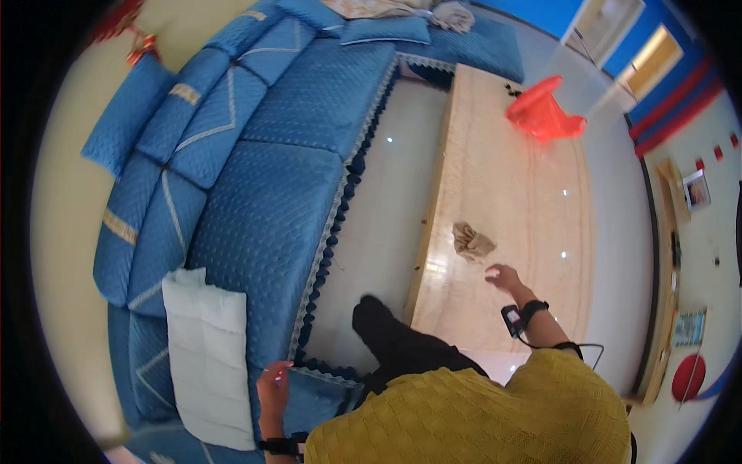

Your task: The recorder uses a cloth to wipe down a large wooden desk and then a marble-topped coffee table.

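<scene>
My left hand (274,383) hangs near the edge of the blue quilted sofa (290,100), beside a folded pale padded cloth (207,356), its fingers loosely apart and apparently empty. My right hand (502,277) is over the pale stone-topped table (518,185), fingers curled round a small pale pink spot that I cannot make out. Just beyond it a crumpled brown cloth (471,241) lies on the tabletop. Dark straps with small devices are on both my wrists.
A red plastic bag (541,112) sits at the table's far end. My dark-clad leg (386,332) is on the tiled floor (386,185) between sofa and table. Pillows (382,31) and bedding lie at the sofa's far end. A wall shelf (672,209) runs along the right.
</scene>
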`<state>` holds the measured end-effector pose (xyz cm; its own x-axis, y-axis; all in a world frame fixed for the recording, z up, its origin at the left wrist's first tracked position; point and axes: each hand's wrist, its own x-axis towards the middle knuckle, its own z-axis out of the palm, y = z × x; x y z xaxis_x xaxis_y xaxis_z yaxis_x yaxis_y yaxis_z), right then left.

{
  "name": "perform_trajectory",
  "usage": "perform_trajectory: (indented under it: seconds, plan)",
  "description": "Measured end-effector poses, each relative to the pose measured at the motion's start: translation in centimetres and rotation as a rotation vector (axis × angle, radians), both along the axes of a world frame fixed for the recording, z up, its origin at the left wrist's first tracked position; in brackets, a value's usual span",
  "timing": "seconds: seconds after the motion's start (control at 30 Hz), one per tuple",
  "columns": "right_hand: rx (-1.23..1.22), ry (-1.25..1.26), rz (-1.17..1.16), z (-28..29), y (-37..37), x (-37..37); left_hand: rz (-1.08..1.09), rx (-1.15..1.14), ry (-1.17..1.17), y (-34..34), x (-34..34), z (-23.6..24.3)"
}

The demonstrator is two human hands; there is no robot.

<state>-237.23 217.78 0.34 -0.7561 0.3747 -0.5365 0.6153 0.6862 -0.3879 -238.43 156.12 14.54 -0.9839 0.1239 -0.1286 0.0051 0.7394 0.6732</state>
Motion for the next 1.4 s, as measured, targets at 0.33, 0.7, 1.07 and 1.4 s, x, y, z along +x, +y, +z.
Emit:
perform_trajectory:
  seconds: [0.33,0.7,1.07,1.4]
  plan:
    - [-0.066,-0.025,-0.373,-5.5,1.4,-5.8,-0.314,-0.1,-0.119,7.3,-23.4,2.4]
    - [-0.036,0.045,-0.911,-0.9,5.0,-9.9,-1.065,-0.221,0.009,36.1,-59.4,5.6]
    - [0.121,0.075,-1.566,-5.4,0.0,-15.5,-1.813,-0.227,-0.301,66.7,-71.3,-4.9]
    - [1.241,-0.379,-1.843,-16.2,-0.4,-17.1,-2.076,-0.333,-0.211,66.8,-78.1,-17.9]
